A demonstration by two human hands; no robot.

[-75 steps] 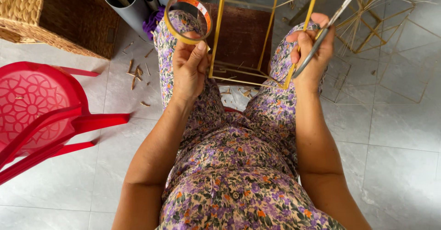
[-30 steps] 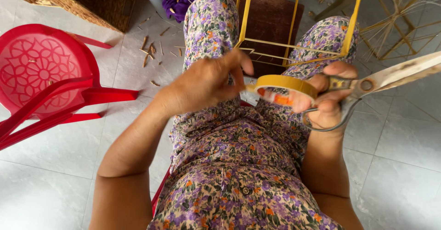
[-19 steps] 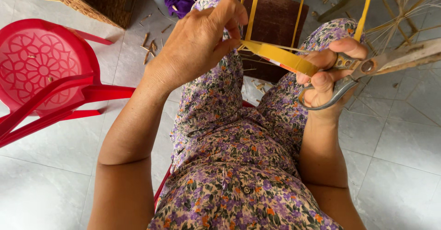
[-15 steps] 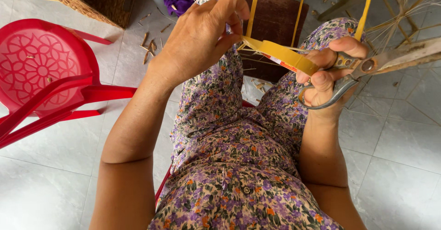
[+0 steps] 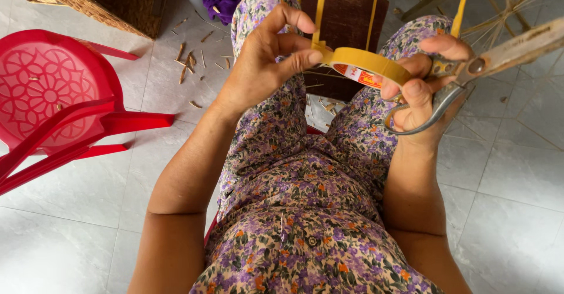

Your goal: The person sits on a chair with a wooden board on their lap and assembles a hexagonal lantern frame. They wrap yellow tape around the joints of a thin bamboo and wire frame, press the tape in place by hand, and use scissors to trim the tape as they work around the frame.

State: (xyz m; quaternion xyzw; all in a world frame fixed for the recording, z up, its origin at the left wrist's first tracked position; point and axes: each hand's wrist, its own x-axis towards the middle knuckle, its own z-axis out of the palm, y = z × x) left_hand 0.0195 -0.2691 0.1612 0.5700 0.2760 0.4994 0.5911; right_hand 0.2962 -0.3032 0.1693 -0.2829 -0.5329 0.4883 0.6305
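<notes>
Left hand [image 5: 264,65] lifted, pinching tape roll [image 5: 367,65]; right hand [image 5: 420,82] unmoved.

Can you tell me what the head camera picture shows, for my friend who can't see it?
A seated person in a flowery purple dress holds a yellow tape roll and scissors in the right hand, while the left hand pinches the tape's loose end. A yellow stick frame stands between the knees, and a red plastic chair lies tipped on the tiled floor to the left.
</notes>
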